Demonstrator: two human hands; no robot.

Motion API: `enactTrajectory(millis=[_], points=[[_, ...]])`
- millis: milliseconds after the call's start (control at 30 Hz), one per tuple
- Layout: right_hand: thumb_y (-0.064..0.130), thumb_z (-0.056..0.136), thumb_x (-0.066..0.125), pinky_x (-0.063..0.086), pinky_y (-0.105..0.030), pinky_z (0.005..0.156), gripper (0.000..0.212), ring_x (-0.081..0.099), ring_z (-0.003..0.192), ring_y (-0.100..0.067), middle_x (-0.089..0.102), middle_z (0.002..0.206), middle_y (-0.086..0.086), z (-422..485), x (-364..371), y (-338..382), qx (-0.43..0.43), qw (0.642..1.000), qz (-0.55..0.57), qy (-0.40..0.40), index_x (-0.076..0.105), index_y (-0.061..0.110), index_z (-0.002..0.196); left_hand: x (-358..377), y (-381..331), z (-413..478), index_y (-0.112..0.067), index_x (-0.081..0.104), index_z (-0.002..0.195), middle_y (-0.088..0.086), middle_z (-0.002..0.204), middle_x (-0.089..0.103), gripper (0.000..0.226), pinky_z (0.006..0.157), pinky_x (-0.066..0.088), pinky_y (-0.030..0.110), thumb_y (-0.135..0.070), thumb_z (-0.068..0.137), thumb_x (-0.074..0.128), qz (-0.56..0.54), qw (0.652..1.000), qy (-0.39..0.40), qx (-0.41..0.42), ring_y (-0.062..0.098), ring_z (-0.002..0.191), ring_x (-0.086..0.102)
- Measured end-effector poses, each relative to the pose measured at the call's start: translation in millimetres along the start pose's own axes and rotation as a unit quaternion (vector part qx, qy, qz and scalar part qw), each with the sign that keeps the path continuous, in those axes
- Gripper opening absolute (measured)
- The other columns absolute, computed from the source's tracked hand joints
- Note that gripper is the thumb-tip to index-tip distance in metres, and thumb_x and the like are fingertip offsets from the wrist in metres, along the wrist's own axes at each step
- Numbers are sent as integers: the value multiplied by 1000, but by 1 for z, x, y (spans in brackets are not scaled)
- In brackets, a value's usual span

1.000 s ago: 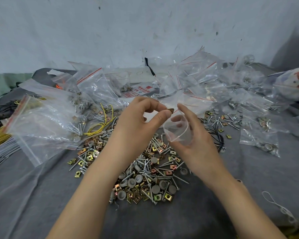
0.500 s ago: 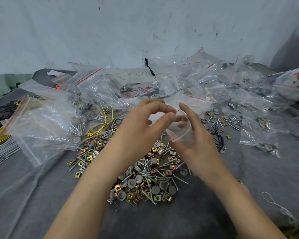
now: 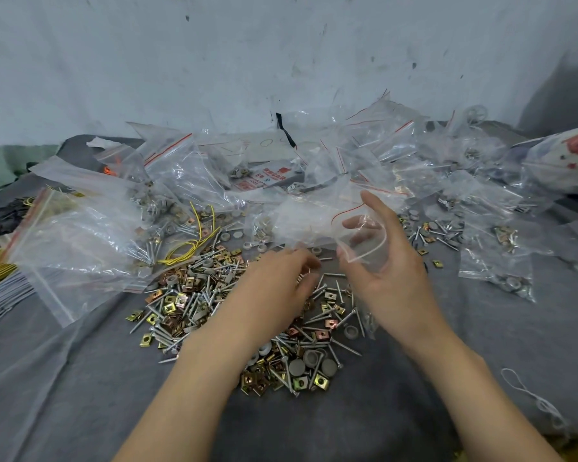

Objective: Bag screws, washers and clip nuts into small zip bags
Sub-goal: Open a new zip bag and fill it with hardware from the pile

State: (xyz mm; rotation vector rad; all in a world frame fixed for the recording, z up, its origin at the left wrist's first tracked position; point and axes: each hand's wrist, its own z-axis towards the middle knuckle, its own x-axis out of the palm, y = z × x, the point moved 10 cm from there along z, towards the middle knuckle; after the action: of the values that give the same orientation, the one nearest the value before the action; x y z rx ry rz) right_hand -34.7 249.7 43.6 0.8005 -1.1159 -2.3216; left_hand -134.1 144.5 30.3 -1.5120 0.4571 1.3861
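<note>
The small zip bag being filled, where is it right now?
In the head view, the small zip bag is held open in the right hand, right of centre, above the pile of loose hardware on the grey cloth.

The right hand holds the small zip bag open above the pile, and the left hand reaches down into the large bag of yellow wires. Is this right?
Not quite. In the head view the left hand reaches into the loose pile of screws and clip nuts, not the wire bag. The right hand does hold the small zip bag open.

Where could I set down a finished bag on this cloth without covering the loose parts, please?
The grey cloth is bare at the near left, below the large zip bag and left of the hardware pile. Another bare stretch lies near right, between the pile and the white string. The back, under the heap of zip bags, is crowded.
</note>
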Motion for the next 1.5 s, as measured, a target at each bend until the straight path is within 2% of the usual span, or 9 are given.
enactTrajectory(millis=[133,267,567,700,867,1067,1167,1333,1500], points=[[36,85,69,49,-34,100,68,59,119,-9,63,119,23,2,-9,-2,-6,1000,18,-23,38,52,143,17,-10,0,-39,58,124,-7,131,50,26,107,34,39,-35,101,48,65,997,20,43,17,124,42],[41,83,66,48,-41,104,67,59,119,-11,63,119,20,4,-18,-2,-8,999,33,-39,38,49,144,35,-9,1,-43,49,135,-3,147,38,34,113,24,41,-34,103,42,130,989,46,47,23,138,29],[51,82,67,49,-39,100,68,61,116,-10,64,119,20,8,-36,-8,-8,997,38,-64,37,52,143,39,-11,5,-30,57,122,-7,137,46,26,112,27,37,-39,102,43,136,989,34,53,18,131,35],[51,84,67,49,-41,101,69,60,117,-10,63,120,19,8,-33,-10,-8,998,35,-55,36,51,145,27,-9,5,-28,59,120,-9,130,53,25,109,32,36,-37,101,45,63,997,21,42,14,124,42],[48,82,65,45,-22,93,67,60,118,-10,63,119,19,7,-28,-9,-12,999,23,-44,35,55,142,11,-2,1,-26,61,119,-8,119,64,23,103,41,39,-34,101,50,-24,1000,-4,17,13,115,55],[44,81,65,43,-7,87,66,59,118,-10,63,119,21,6,-25,-6,-15,999,27,-40,36,60,139,14,7,-2,-30,58,120,-11,123,58,22,105,37,36,-34,101,47,69,997,23,5,13,119,49],[50,81,64,44,-11,91,67,59,117,-8,63,117,22,8,-28,-6,-12,998,29,-47,36,53,142,12,9,-3,-31,53,126,-9,130,53,27,104,34,34,-35,102,43,115,993,9,4,16,123,45],[49,84,66,46,-31,98,68,60,116,-9,64,119,20,9,-43,-6,-14,996,32,-77,37,46,145,18,-13,0,-32,50,133,-8,130,51,33,108,33,35,-40,102,41,89,995,-7,44,16,125,42],[45,84,67,50,-44,101,66,62,115,-8,66,119,20,10,-60,-9,-13,994,25,-110,38,50,144,42,-38,11,-31,54,130,-3,129,51,34,105,32,39,-44,103,37,112,991,22,66,21,123,42]])
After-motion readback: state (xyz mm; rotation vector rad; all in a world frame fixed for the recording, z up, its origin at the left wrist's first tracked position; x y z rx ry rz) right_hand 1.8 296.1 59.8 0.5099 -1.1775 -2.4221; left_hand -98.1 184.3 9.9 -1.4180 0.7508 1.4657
